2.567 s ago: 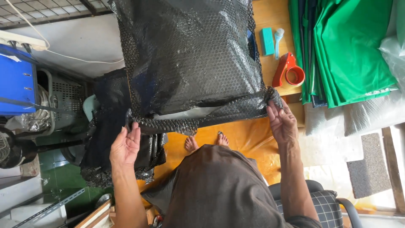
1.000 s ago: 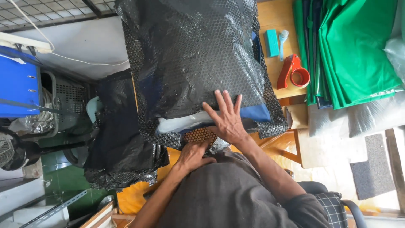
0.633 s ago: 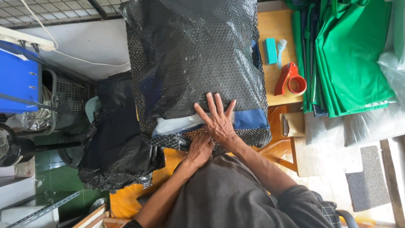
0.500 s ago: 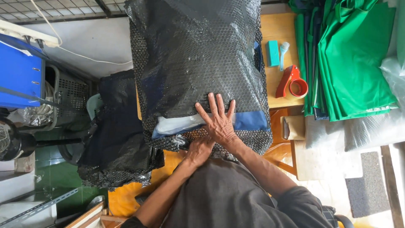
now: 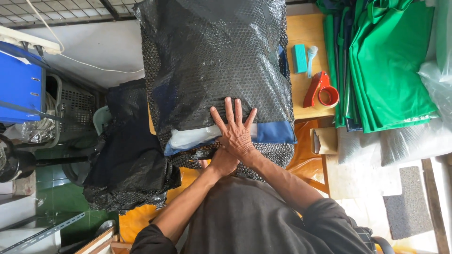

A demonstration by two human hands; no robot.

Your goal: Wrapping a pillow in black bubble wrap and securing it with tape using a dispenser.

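Head view, left to right: blue binder [image 5: 19, 84] at far left; heap of black bubble wrap [image 5: 127, 174] hanging low beside the table. Left hand [image 5: 222, 162] tucked under the near flap of the black bubble-wrapped bundle [image 5: 212, 61], grip hidden, cannot tell. Right hand [image 5: 234, 130] flat, fingers spread, pressing the bundle's near edge, grasping nothing. Farther right on the wooden table [image 5: 303, 28]: red tape dispenser [image 5: 321, 90], then green folded sheets [image 5: 391, 66].

The scene is seen through a single head-worn camera, aimed steeply downward and slightly forward over the wearer's own torso. The black bubble-wrapped bundle [image 5: 214, 61] on the wooden table [image 5: 306, 28] is viewed from close above, and the green floor [image 5: 66, 197] is taken in at lower left.
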